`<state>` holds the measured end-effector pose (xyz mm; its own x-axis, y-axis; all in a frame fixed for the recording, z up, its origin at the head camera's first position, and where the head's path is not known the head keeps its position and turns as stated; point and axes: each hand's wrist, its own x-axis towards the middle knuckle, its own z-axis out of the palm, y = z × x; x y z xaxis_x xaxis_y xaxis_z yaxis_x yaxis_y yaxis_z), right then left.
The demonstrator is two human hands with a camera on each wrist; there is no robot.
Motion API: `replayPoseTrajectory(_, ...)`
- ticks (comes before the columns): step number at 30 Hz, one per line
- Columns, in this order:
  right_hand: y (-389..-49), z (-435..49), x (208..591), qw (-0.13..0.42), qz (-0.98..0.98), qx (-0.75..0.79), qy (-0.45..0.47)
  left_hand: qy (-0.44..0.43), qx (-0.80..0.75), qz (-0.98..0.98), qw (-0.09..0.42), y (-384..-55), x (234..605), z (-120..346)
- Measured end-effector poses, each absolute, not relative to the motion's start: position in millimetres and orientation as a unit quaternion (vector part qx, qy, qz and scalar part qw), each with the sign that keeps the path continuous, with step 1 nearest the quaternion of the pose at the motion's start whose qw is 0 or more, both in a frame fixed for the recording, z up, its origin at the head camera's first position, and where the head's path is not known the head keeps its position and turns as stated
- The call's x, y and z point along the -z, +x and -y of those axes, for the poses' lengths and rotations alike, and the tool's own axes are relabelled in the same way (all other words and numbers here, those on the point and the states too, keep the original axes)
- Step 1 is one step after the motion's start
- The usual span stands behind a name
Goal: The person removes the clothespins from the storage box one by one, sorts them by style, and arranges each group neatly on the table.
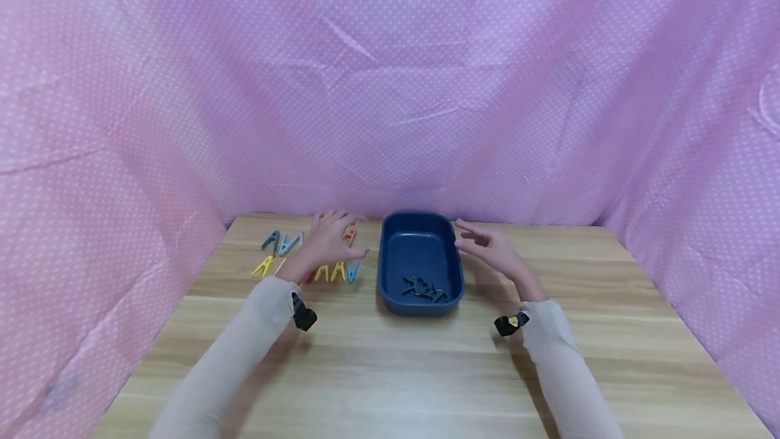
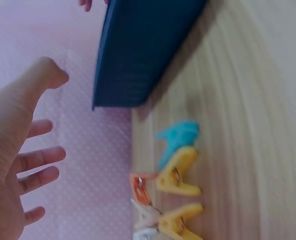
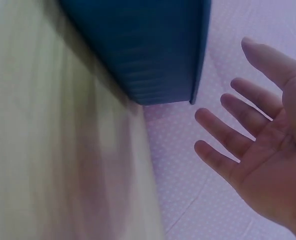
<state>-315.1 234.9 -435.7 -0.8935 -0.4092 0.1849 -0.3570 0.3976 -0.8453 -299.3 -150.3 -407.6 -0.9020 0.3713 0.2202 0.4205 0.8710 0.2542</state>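
Observation:
A dark blue rectangular bin (image 1: 420, 310) stands on the table between my hands, with several dark clips (image 1: 424, 290) lying at its near end. My left hand (image 1: 329, 241) hovers over the clothespins left of the bin, its fingers spread and holding nothing. On the other side, my right hand (image 1: 490, 248) is held beside the bin's right wall, fingers loosely extended and fingertips close to the rim. Both wrist views show bare palms. Under and around my left hand lie several colored clothespins, among them a yellow clothespin (image 2: 179, 172), a teal clothespin (image 2: 180, 136) and an orange clothespin (image 2: 140, 187).
The wooden table (image 1: 390, 371) ends at a pink dotted cloth (image 1: 390, 120), which hangs at the back and both sides. Far left of the group lie a blue clothespin (image 1: 271, 240) and another yellow clothespin (image 1: 263, 266).

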Motion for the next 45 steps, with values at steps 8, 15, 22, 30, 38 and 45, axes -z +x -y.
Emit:
replayPoseTrajectory(8,-317,-236,412,-0.006,-0.858,0.455,-0.238,-0.213,0.176,0.953,0.127,-308,399,132)
replayPoseTrajectory(15,-313,-236,399,-0.01,-0.874,0.425,-0.235,-0.229,0.191,0.945,0.136,-309,403,110)
replayPoseTrajectory(22,-311,-235,396,0.014,-0.886,0.394,-0.244,-0.321,0.123,0.938,0.044,-303,412,78)
replayPoseTrajectory(30,-306,-234,416,0.02,-0.896,0.365,-0.252,-0.361,0.034,0.93,-0.056,-301,435,51)
replayPoseTrajectory(38,-304,-235,433,0.043,-0.89,0.375,-0.255,-0.353,0.026,0.933,-0.066,-300,443,44)
replayPoseTrajectory(45,-302,-235,435,0.05,-0.888,0.376,-0.259,-0.362,0.026,0.93,-0.066,-300,442,43)
